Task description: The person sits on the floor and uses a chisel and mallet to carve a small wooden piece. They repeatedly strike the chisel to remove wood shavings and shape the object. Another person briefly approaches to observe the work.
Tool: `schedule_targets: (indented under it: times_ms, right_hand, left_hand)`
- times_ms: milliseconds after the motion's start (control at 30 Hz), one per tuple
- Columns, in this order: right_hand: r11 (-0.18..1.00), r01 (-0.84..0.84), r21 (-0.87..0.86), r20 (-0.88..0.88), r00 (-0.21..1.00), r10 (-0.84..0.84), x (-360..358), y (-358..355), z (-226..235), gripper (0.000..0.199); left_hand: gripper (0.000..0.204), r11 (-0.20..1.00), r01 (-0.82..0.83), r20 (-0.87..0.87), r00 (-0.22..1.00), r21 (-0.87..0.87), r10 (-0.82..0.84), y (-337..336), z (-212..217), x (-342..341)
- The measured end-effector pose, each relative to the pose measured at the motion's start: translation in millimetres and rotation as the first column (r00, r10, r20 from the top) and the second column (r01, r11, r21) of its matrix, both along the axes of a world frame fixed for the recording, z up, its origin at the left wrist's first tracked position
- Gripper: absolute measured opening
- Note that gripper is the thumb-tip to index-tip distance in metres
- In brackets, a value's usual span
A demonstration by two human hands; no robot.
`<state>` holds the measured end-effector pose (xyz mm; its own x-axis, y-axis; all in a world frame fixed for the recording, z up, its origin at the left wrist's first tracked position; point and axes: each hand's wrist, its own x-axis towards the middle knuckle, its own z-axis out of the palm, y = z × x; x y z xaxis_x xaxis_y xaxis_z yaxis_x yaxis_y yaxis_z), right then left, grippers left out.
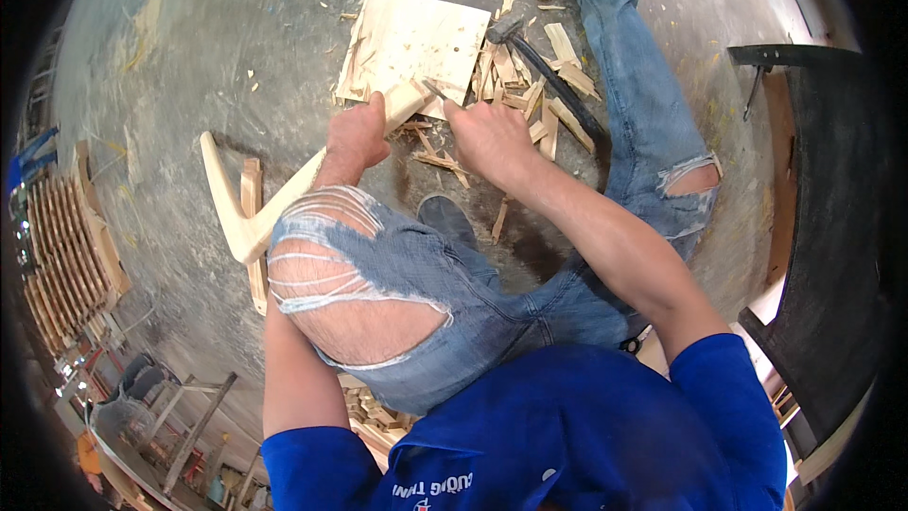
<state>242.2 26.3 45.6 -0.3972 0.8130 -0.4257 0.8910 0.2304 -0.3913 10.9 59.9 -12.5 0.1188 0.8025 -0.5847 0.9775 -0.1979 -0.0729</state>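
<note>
My left hand [359,137] is closed around one arm of a pale V-shaped wooden piece [248,238], close to that arm's far end. This end lies over a flat square board [413,33] on the floor. My right hand [492,137] is a closed fist around a chisel [434,90]; only its narrow dark blade shows, and the handle is hidden in my fingers. The blade's tip is at the wooden piece's end. A dark-handled hammer [553,76] rests on the floor right of the board, its head near the board's right edge.
Split wood chips [558,128] lie around the board, mostly to its right. A wooden strip [252,191] is under the V-shaped piece. Stacked wooden parts [71,246] stand at the left. A black panel [832,227] rises at the right. My jeans-clad legs frame the work.
</note>
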Motion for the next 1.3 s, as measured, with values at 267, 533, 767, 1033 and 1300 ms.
schedule_targets:
  times_ms: [267,533,767,1033,1300]
  right_hand:
    - [0.992,-0.041,-0.120,0.022,0.999,0.044,3.5,-5.0,9.6,0.030]
    - [0.999,-0.030,-0.019,0.003,1.000,0.030,-1.8,6.5,-6.3,0.031]
    - [0.999,-0.032,0.006,0.021,0.999,0.032,-6.4,7.3,-2.7,0.027]
    - [1.000,-0.017,-0.021,0.038,0.999,0.017,2.7,-10.7,13.0,0.029]
    - [0.999,-0.031,0.007,0.009,0.999,0.031,7.7,-15.1,-0.4,0.025]
  left_hand:
    - [0.056,0.999,-0.041,0.026,0.999,0.006,0.041,-0.1,-1.6,-1.4]
    - [0.054,1.000,-0.015,-0.015,1.000,-0.015,0.014,2.9,8.7,4.4]
    - [0.053,0.998,-0.036,-0.070,0.997,-0.055,0.032,5.4,17.2,10.7]
    - [0.051,1.000,-0.022,-0.024,0.999,-0.010,0.021,-0.3,3.0,5.6]
    - [0.048,0.999,-0.001,0.010,1.000,0.033,0.001,-0.7,-0.8,-0.7]
